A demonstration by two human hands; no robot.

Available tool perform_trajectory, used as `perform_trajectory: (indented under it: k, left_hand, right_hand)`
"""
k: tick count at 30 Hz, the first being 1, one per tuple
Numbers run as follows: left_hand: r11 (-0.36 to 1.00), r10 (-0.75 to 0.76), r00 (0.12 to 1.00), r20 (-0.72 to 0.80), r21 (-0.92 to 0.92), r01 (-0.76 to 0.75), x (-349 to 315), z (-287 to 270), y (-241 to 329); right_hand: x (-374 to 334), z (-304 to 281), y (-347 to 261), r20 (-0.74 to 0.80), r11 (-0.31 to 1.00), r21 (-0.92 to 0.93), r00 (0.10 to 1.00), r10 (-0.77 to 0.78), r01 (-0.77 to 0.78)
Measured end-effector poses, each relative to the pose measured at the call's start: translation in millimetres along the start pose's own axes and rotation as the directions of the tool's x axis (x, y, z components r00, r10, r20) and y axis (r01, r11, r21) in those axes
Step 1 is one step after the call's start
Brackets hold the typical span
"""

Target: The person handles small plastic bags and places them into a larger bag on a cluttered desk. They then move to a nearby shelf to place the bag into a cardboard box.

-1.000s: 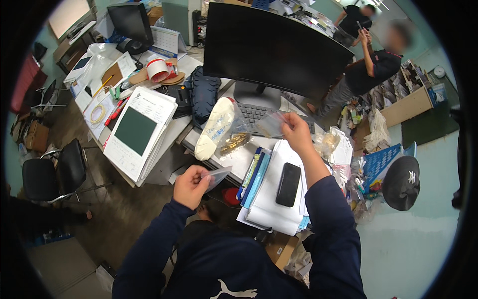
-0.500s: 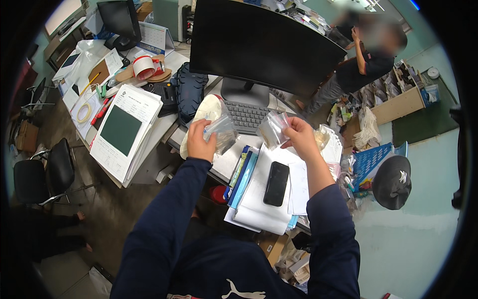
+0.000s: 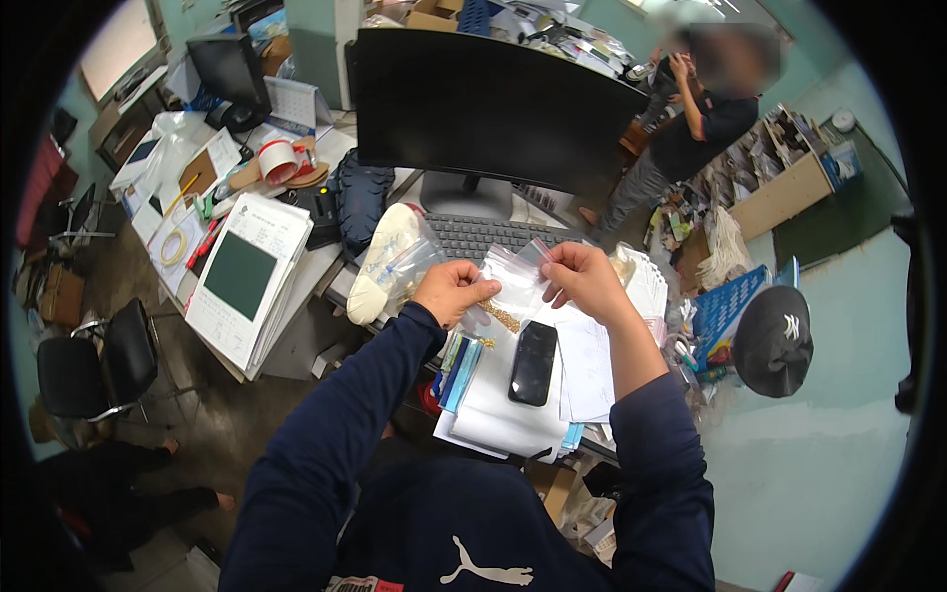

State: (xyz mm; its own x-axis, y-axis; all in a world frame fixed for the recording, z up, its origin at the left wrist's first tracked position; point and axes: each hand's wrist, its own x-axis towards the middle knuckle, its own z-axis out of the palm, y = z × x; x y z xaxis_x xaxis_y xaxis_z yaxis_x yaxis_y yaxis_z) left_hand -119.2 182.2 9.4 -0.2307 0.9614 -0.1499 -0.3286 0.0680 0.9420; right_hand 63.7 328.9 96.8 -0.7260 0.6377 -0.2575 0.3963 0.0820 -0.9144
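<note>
a pale green wall (image 3: 779, 464) runs down the right of a cluttered office. in the middle, a clear zip bag (image 3: 513, 279) is held up between two hands, with gold-coloured bits (image 3: 501, 316) at its lower part; whether a second bag overlaps it, i cannot tell. the left hand (image 3: 452, 293) is nearly closed, thumb and curled fingers pinching the bag's left edge. the right hand (image 3: 582, 276) has thumb and forefinger together on the plastic at upper right. i'd pinch close to the zip, hold the mouth uppermost and even, and use small, slow finger movements so that nothing tips out. just nearer, a black phone (image 3: 533, 363) lies on white papers (image 3: 488, 412), where stray bits could roll away. a white shoe-shaped form (image 3: 373, 276) is to the left, the keyboard (image 3: 483, 234) just beyond, and a large monitor (image 3: 493, 109) farther off.
</note>
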Motion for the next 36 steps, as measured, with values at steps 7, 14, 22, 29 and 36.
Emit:
perform_trajectory:
  k: [7, 14, 22, 29, 36]
  left_hand:
    - [0.997, -0.021, 0.998, 0.066, -0.069, 0.026, 12.7, 35.6, 2.8]
    - [0.995, -0.034, 0.992, 0.125, -0.088, 0.045, 23.7, 63.1, 1.4]
    - [0.976, -0.006, 0.995, 0.099, -0.215, 0.027, 34.2, 79.0, -11.5]
    - [0.997, 0.037, 0.994, 0.107, -0.065, -0.030, 26.9, 87.2, -46.2]
    - [0.994, -0.102, 0.981, 0.164, 0.049, 0.096, -34.1, 91.6, -87.7]
  right_hand:
    - [-37.4, -47.1, 7.8, -0.160, 0.997, 0.080, 0.987, -0.001, 0.014]
    - [-73.4, -77.5, 9.5, -0.189, 0.991, 0.130, 0.982, -0.002, 0.027]
    - [-106.8, -96.4, 7.4, -0.231, 0.994, 0.084, 0.972, -0.049, 0.071]
    - [-101.9, -50.9, 72.7, -0.203, 0.830, 0.536, 0.978, -0.047, 0.151]
    - [-121.6, 13.1, 138.8, -0.236, 0.748, 0.660, 0.928, 0.288, -0.064]
